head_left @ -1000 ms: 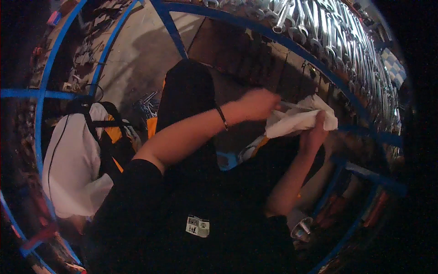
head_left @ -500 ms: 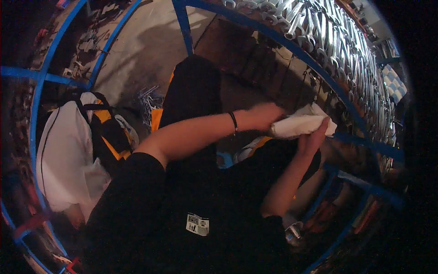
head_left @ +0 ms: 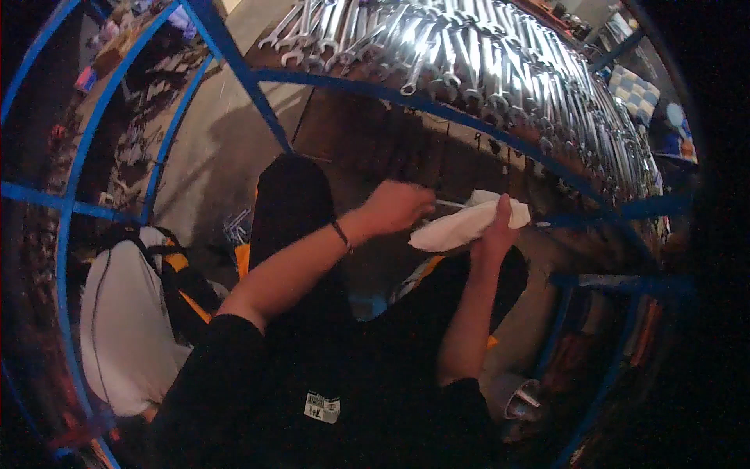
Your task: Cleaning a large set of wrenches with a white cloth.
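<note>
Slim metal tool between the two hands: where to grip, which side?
Probably take the slim metal tool by its left end, from the person's left. It lies roughly crosswise: a bare stretch shows beside the left hand, while the white cloth in the right hand hides it farther right. The left end's shape is hidden in the left hand.

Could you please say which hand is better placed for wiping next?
Probably the right hand: it holds the white cloth, while the left hand seems to grip a slim metal tool.
</note>
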{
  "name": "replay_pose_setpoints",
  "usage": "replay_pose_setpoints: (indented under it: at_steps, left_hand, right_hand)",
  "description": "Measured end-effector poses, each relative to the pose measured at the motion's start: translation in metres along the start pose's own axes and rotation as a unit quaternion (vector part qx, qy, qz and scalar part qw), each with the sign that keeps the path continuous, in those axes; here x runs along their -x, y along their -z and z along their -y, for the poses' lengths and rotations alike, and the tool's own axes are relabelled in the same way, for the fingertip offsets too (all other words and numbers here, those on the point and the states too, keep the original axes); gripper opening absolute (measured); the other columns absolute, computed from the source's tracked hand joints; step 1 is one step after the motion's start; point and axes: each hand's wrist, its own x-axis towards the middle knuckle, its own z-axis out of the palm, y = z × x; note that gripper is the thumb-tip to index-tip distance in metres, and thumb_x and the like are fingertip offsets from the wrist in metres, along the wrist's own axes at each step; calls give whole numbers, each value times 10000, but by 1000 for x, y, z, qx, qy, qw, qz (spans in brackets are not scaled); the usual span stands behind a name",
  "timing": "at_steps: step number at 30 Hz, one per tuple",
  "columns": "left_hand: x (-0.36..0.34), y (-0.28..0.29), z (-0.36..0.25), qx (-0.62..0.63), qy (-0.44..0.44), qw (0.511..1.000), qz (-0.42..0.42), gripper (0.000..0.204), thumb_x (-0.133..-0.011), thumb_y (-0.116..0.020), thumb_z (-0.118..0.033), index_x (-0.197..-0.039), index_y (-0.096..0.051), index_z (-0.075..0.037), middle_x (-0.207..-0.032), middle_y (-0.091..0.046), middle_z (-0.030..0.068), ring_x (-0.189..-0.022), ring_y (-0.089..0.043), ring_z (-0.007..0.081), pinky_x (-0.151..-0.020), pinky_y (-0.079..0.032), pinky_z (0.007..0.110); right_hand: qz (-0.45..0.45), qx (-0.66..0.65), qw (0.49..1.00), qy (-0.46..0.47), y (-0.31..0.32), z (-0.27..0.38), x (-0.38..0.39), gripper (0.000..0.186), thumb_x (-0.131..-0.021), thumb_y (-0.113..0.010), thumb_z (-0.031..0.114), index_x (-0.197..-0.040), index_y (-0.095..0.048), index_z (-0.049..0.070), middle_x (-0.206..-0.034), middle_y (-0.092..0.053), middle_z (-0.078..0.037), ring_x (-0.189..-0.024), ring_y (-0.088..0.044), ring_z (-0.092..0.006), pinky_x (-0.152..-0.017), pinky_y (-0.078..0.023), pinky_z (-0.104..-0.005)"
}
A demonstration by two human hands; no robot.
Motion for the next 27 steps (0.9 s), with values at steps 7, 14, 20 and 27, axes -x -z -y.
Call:
replay_pose_setpoints:
  at_steps: [7,14,20,27]
  left_hand:
    - [27,-65,-14,260,1,964,-49,303,-778,-675,-232,-1043,-603,-105,-933,-664,158,-878,-626,359,-733,-496,465]
    - [-8,3,-4,-65,-55,996,-4,228,-892,-558,-303,-855,-557,-78,-752,-605,161,-718,-593,398,-597,-466,484]
    - [15,-56,-15,184,0,982,42,316,-871,-547,-187,-1169,-592,-95,-1042,-658,150,-981,-618,353,-874,-480,419]
    - [-7,-3,-49,-26,55,994,90,133,-870,-579,-200,-949,-594,-95,-861,-663,132,-775,-633,368,-692,-514,450]
  right_hand:
    - [5,-52,998,-42,-5,-6,-1,403,-860,-644,301,-1146,-517,47,-978,-607,-93,-855,-617,-213,-735,-511,-361]
    - [150,304,934,116,24,6,-14,355,-816,-708,300,-909,-638,-35,-883,-671,-153,-793,-639,-227,-732,-501,-366]
    - [0,-47,991,-123,11,14,-5,383,-861,-645,262,-1137,-506,37,-950,-596,-77,-829,-613,-200,-724,-509,-344]
    - [-55,99,985,127,27,-6,-20,304,-874,-637,246,-1038,-578,-4,-961,-634,-96,-865,-624,-185,-743,-497,-330]
